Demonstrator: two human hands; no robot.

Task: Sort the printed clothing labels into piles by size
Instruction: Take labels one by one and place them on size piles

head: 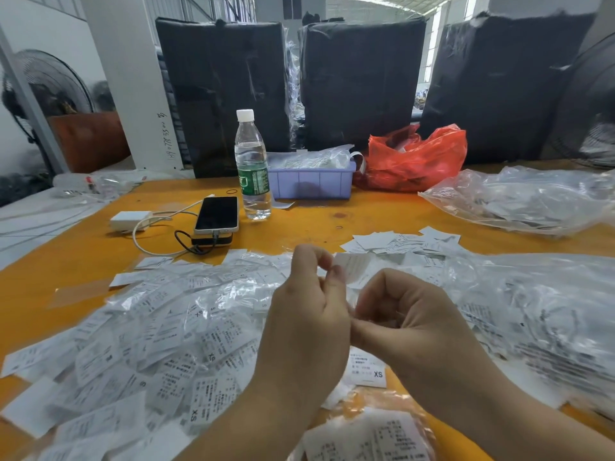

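Observation:
Many white printed labels (159, 344) lie scattered over the orange table (83, 254), some showing XS or S, several under clear plastic. My left hand (306, 314) is raised at the centre and pinches one white label (352, 266) between thumb and fingers. My right hand (409, 321) is close beside it with fingers curled around some thin clear or white material, which is mostly hidden. An XS label (369, 372) lies just below my hands. A smaller spread of labels (406, 242) sits further back on the right.
A water bottle (252, 164), a phone (217, 215) on a power bank, a white charger (130, 220), a purple bin (311, 181) and a red bag (416, 159) stand behind. Clear plastic bags (525, 197) lie at the right. Black-wrapped bales (359, 84) line the far edge.

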